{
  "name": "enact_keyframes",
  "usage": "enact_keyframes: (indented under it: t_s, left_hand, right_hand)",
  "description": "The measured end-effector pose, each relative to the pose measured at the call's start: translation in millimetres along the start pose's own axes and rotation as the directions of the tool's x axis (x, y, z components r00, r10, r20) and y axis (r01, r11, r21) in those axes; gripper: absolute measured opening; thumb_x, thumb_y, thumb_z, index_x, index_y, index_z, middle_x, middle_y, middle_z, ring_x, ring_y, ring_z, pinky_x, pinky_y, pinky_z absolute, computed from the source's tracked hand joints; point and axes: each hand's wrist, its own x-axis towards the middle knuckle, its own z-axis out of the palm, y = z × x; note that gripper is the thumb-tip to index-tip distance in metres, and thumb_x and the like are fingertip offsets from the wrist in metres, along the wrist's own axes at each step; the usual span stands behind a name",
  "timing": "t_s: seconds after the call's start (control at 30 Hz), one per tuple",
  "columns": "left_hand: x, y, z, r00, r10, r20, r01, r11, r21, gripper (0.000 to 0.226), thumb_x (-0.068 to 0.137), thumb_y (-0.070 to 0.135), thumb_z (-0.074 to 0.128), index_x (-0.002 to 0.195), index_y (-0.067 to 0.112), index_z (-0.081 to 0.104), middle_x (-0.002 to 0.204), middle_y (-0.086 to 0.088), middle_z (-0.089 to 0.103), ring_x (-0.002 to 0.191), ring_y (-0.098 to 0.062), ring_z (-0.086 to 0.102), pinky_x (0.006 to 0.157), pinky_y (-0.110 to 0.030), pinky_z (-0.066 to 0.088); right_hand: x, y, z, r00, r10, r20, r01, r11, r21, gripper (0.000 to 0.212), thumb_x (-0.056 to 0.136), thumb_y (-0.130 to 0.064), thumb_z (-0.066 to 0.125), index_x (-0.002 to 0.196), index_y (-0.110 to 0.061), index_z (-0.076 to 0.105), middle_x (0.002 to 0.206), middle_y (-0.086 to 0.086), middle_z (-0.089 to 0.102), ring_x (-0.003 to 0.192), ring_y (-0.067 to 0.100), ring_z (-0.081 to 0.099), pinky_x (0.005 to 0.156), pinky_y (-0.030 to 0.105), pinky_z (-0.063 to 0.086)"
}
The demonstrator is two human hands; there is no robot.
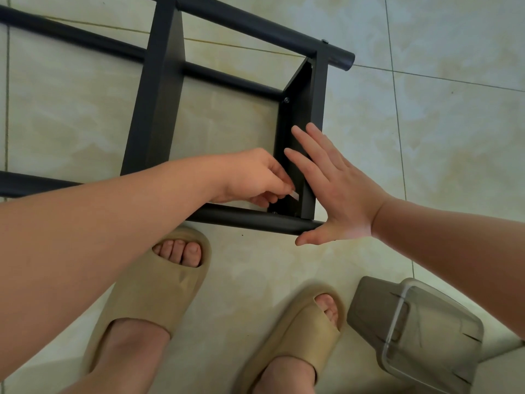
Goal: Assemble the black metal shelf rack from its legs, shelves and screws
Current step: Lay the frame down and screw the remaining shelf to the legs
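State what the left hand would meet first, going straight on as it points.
Probably the end shelf, just beyond the left hand; the pale tool it pinches already seems to reach it.

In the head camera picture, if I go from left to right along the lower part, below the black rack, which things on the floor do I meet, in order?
In order: left tan slide sandal → right tan slide sandal → translucent grey plastic container.

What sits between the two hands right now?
Head view: the black end shelf stands on edge between them. The left hand pinches a small pale tool on its inner face; the right hand lies flat against its outer side.
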Motion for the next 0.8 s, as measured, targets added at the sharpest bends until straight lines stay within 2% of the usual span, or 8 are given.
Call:
enact_keyframes:
  t_s: [0.1, 0.2, 0.37, 0.63, 0.8]
  left_hand:
    - [2.3, -3.0, 2.9, 0.991, -0.116, 0.07, 0.129, 0.968, -0.215, 0.006, 0.095, 0.013, 0.065, 0.093, 0.014, 0.071, 0.082, 0.0, 0.07, 0.077, -0.011, 0.065, 0.076, -0.029, 0.053]
    - [4.5, -4.3, 1.2, 0.986, -0.142, 0.089, 0.161, 0.951, -0.265, 0.006, 0.096, 0.016, 0.065, 0.099, 0.013, 0.069, 0.097, -0.003, 0.076, 0.087, -0.012, 0.072, 0.077, -0.028, 0.054]
    - [5.9, -3.3, 4.5, 0.992, -0.122, 0.005, 0.117, 0.932, -0.342, 0.01, 0.092, 0.012, 0.07, 0.101, 0.009, 0.066, 0.081, -0.006, 0.077, 0.073, -0.011, 0.074, 0.062, -0.022, 0.058]
    - [6.1, -3.1, 3.8, 0.994, -0.088, -0.072, 0.057, 0.933, -0.355, 0.015, 0.086, 0.011, 0.076, 0.097, 0.01, 0.066, 0.08, -0.006, 0.077, 0.072, -0.013, 0.074, 0.062, -0.022, 0.057]
    - [6.1, -1.2, 7.0, 0.992, -0.062, -0.106, 0.028, 0.954, -0.298, 0.012, 0.086, 0.011, 0.076, 0.095, 0.012, 0.068, 0.072, -0.003, 0.075, 0.069, -0.012, 0.073, 0.064, -0.023, 0.058]
  right_hand:
    - [-0.4, 0.1, -0.3, 1.0, 0.001, -0.003, -0.001, 1.0, 0.007, 0.133, 0.067, -0.094, 0.048, 0.157, -0.001, 0.018, 0.167, 0.02, -0.002, 0.155, 0.034, -0.012, 0.126, 0.047, 0.007]
    - [-0.6, -0.2, -0.1, 1.0, -0.001, -0.005, 0.001, 1.0, 0.01, 0.133, 0.067, -0.093, 0.048, 0.157, 0.0, 0.018, 0.167, 0.02, -0.002, 0.155, 0.034, -0.011, 0.126, 0.047, 0.007]
    - [-0.2, -0.1, 0.0, 1.0, -0.001, -0.005, 0.002, 1.0, 0.011, 0.133, 0.068, -0.093, 0.049, 0.157, 0.001, 0.02, 0.167, 0.02, -0.001, 0.155, 0.034, -0.011, 0.126, 0.048, 0.009]
    - [-0.3, 0.9, 1.8, 1.0, -0.011, -0.023, 0.011, 1.0, -0.008, 0.133, 0.069, -0.095, 0.044, 0.157, 0.001, 0.018, 0.167, 0.021, -0.001, 0.155, 0.036, -0.009, 0.125, 0.052, 0.012]
    - [-0.1, 0.9, 2.7, 1.0, -0.008, -0.02, 0.007, 1.0, -0.012, 0.134, 0.068, -0.095, 0.045, 0.157, 0.001, 0.016, 0.167, 0.021, -0.002, 0.155, 0.035, -0.01, 0.126, 0.048, 0.008]
